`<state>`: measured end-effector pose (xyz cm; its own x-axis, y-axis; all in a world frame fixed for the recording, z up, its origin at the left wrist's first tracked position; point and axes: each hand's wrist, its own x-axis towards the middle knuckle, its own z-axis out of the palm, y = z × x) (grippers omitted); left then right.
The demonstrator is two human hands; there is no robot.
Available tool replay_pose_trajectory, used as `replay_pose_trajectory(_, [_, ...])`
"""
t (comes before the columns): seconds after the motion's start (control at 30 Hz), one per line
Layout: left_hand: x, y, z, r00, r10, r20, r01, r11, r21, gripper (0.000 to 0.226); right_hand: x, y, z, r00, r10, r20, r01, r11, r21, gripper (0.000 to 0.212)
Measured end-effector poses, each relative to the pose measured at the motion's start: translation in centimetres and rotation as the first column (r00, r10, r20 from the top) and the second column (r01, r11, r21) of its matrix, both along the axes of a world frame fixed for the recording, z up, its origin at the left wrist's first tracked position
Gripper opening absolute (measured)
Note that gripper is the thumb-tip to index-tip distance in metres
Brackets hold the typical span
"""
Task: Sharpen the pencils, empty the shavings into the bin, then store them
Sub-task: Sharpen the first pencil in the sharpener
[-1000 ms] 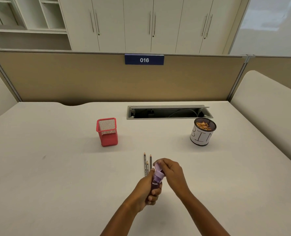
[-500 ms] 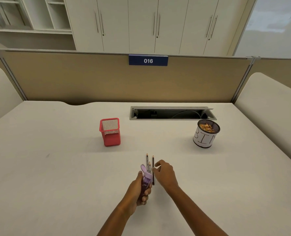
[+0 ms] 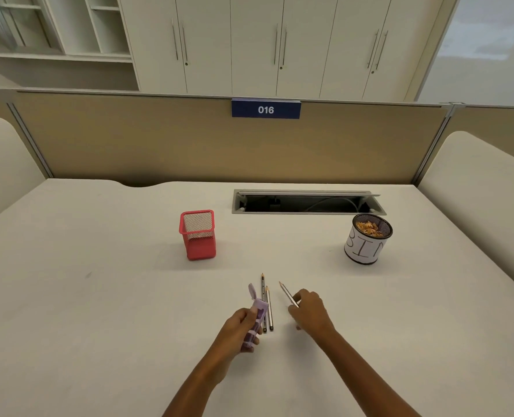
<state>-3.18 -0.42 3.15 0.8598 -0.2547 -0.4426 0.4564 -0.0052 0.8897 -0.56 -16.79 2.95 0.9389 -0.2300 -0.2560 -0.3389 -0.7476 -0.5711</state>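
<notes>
A: What is each hand doing?

B: The left hand (image 3: 240, 325) is curled tight around the sharpener (image 3: 256, 319), lid flipped up. The right hand (image 3: 308, 308) pinches a pencil (image 3: 286, 293) between thumb and fingertips, tip pointing away and to the left. Whether that pencil touches the desk I cannot tell.

A: And the other pencils?

B: Two pencils (image 3: 267, 305) lie side by side on the desk (image 3: 99, 281), just beside the sharpener, tips away from the person.

A: So the step in hand?

B: Probably feeding the held pencil into the sharpener. I would grip it nearer the middle, line it straight with the hole, then twist with light, even pressure so the lead does not snap. Keep the sharpener upright so nothing spills.

A: Room to move?

B: Plenty. The bin (image 3: 367, 240), already holding shavings, stands well apart to the right, and the holder (image 3: 198, 234) well apart to the left; the desk between them is bare. The one edge to mind is the open cable slot (image 3: 307, 203) just behind the bin: tip shavings squarely over the rim, not past it.
</notes>
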Motion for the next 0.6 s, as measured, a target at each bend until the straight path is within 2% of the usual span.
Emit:
replay_pose_trajectory(0.07, [-0.1,0.3,0.0,0.995,-0.033,0.093,0.028,0.998,0.057,0.019,-1.0,-0.7,0.9,0.996,0.026,0.082,-0.031,0.998,0.059,0.024])
replay_pose_trajectory(0.2, [-0.3,0.8,0.2,0.978,-0.080,0.191,0.052,0.988,0.148,0.012,-4.1,-1.5,2.9,0.923,0.246,0.297,-0.250,0.968,-0.024,0.022])
replay_pose_trajectory(0.27, [-0.4,1.0,0.3,0.973,-0.081,0.215,0.049,0.987,0.151,0.009,-5.3,-1.8,3.6,0.882,0.358,0.305,-0.334,0.934,-0.131,0.025])
replay_pose_trajectory(0.37, [-0.5,1.3,0.5,0.968,-0.083,0.238,0.052,0.990,0.133,0.010,-6.4,-2.2,4.4,0.856,0.431,0.286,-0.349,0.889,-0.295,0.029])
replay_pose_trajectory(0.6, [-0.7,1.6,1.0,0.948,-0.145,0.284,0.111,0.985,0.133,0.011,-7.1,-1.3,6.3,0.793,0.503,0.345,-0.318,0.823,-0.470,0.026])
